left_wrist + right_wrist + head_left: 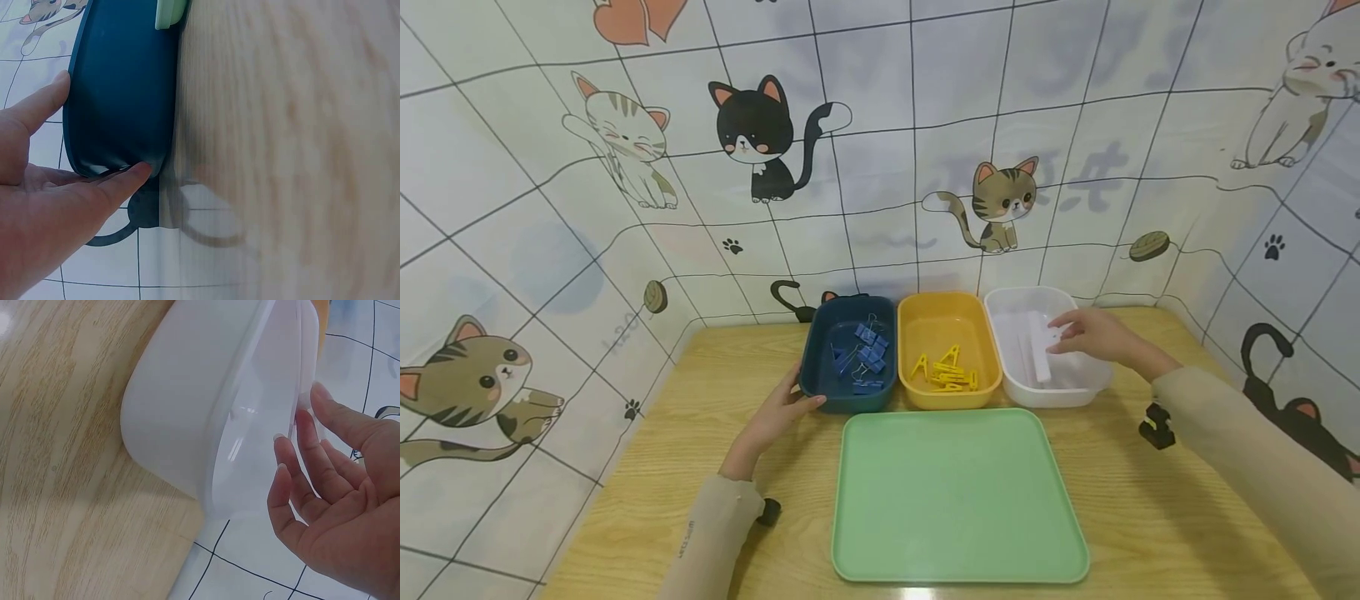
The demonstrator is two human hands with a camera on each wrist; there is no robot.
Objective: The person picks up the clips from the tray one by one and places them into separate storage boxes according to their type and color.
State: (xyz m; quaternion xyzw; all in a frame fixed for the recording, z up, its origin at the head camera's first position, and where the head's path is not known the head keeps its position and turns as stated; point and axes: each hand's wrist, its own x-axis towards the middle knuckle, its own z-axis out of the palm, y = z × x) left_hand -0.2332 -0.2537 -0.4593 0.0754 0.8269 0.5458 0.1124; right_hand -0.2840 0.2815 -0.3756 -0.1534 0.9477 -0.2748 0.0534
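My left hand (778, 414) touches the near left corner of a dark blue bin (847, 403), with its thumb at the rim and fairly straight fingers along the outer wall (119, 87). Blue binder clips (871, 354) lie inside that bin. Over the white bin (1060, 398), my right hand (1093, 335) pinches a long white strip (1039, 346) between thumb and index finger. From the right wrist view, the other fingers of the right hand (337, 481) are loosely bent above the bin's interior.
Between these bins stands a yellow bin (950, 310) with several yellow clothespin-like clips (951, 375). A light green tray (958, 496) lies in front on the wooden table (647, 500). A cat-patterned wall covering (880, 167) rises behind and at both sides.
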